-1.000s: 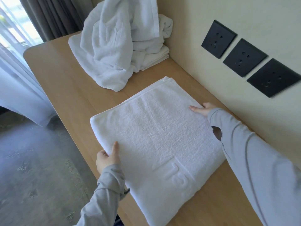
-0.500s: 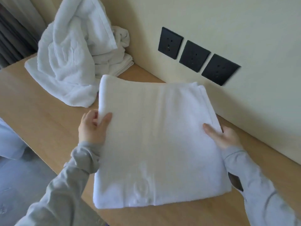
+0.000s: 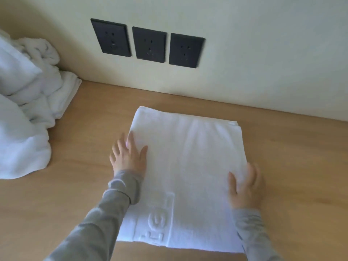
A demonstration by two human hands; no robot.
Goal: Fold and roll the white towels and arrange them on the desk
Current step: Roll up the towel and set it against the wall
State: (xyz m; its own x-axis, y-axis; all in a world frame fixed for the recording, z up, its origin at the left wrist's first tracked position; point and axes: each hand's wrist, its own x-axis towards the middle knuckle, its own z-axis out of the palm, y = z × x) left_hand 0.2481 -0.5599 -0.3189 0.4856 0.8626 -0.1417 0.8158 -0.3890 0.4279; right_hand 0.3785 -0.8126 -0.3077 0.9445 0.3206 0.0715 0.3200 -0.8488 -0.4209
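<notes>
Folded white towel (image 3: 188,162) flat on the wooden surface (image 3: 75,194), left hand (image 3: 128,159) and right hand (image 3: 244,189) spread open, pressing its side edges. Rumpled towel pile (image 3: 24,119) off left.

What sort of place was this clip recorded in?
Probably a hotel room: a folded white towel with embossed lettering lies on a wooden desk against the wall, a heap of white towels sits to its left, and three black sockets are set above.
</notes>
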